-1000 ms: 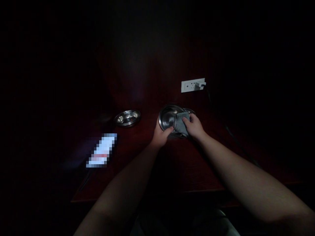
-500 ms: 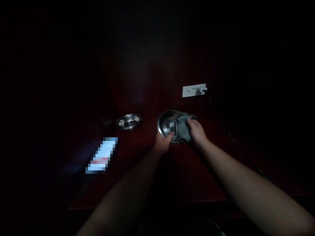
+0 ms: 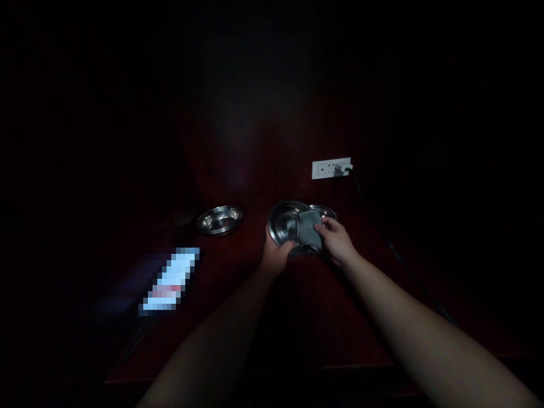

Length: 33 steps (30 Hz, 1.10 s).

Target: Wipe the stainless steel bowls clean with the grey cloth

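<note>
One metal bowl [image 3: 283, 223], twelve o'clock, tilted. I judge it light, stiff, slick; best held by rim [image 3: 269, 224]. Left hand [image 3: 274, 258] pinches its seven o'clock; right hand [image 3: 339, 243] pinches soft-looking grey cloth [image 3: 309, 229], three o'clock.

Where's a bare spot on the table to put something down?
The dark red table looks bare between the forearms, in front of the tilted bowl, and between that bowl and the other bowl by the lit screen. It's crowded where the left hand, right hand, gray cloth and the dish behind bunch together. Darkness hides the far sides.
</note>
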Each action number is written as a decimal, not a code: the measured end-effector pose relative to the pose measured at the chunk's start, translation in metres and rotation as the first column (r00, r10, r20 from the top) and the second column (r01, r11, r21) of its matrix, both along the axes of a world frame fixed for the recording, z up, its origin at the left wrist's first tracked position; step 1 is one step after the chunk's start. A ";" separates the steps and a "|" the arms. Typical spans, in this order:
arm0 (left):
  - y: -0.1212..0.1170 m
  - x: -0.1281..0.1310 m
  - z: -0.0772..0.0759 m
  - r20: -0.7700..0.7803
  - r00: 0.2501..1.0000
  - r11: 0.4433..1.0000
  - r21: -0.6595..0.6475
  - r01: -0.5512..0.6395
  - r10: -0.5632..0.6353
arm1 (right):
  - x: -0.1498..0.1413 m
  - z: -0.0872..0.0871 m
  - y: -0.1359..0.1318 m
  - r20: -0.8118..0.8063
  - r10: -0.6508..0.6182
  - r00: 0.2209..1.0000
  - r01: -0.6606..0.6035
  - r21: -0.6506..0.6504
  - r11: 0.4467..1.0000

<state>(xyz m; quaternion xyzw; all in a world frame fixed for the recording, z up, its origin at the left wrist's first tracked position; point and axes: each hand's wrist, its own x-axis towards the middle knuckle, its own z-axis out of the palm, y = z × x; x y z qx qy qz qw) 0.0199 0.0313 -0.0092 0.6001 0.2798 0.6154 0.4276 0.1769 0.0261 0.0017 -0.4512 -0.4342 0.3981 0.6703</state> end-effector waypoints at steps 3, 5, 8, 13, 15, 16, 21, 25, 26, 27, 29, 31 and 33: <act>-0.001 0.001 0.004 0.007 0.998 0.998 0.004 0.058 -0.058 | 0.005 -0.002 0.003 0.149 -0.085 0.985 0.083 0.020 0.996; -0.001 0.001 0.005 0.004 0.996 0.996 0.003 0.090 -0.090 | 0.008 -0.003 0.005 0.270 -0.157 0.950 0.150 0.048 0.988; 0.001 -0.001 0.004 -0.009 0.988 0.988 -0.018 0.151 -0.151 | 0.013 -0.003 0.006 0.382 -0.248 0.890 0.227 0.100 0.969; 0.000 -0.004 0.003 -0.010 0.976 0.965 -0.152 0.212 -0.216 | 0.013 -0.002 0.004 0.410 -0.292 0.864 0.263 0.128 0.956; -0.001 -0.006 0.003 -0.010 0.958 0.942 -0.187 0.279 -0.286 | 0.014 0.000 0.003 0.414 -0.294 0.862 0.265 0.128 0.956; -0.001 -0.007 0.003 -0.016 0.944 0.926 -0.203 0.319 -0.329 | 0.015 0.000 0.002 0.419 -0.286 0.862 0.255 0.130 0.958; -0.001 -0.015 0.001 -0.071 0.881 0.846 -0.322 0.424 -0.468 | 0.022 0.005 -0.001 0.481 -0.144 0.865 0.099 0.118 0.988; -0.002 -0.014 -0.003 -0.026 0.867 0.813 -0.361 0.457 -0.498 | 0.025 0.006 -0.001 0.537 -0.068 0.841 0.014 0.104 0.994; -0.003 -0.012 -0.004 0.003 0.872 0.814 -0.357 0.458 -0.489 | 0.025 0.006 0.000 0.553 -0.070 0.830 0.018 0.099 0.995; -0.003 -0.010 -0.005 0.037 0.881 0.819 -0.351 0.454 -0.472 | 0.025 0.005 0.001 0.567 -0.079 0.820 0.032 0.093 0.995; -0.003 -0.005 -0.007 0.126 0.903 0.838 -0.338 0.429 -0.411 | 0.023 0.002 0.004 0.573 -0.132 0.809 0.093 0.097 0.991; -0.002 -0.001 -0.008 0.233 0.916 0.853 -0.345 0.393 -0.327 | 0.021 -0.001 0.007 0.549 -0.221 0.806 0.190 0.114 0.975; 0.000 0.002 -0.008 0.323 0.907 0.842 -0.378 0.384 -0.269 | 0.019 -0.005 0.010 0.520 -0.288 0.804 0.272 0.110 0.956</act>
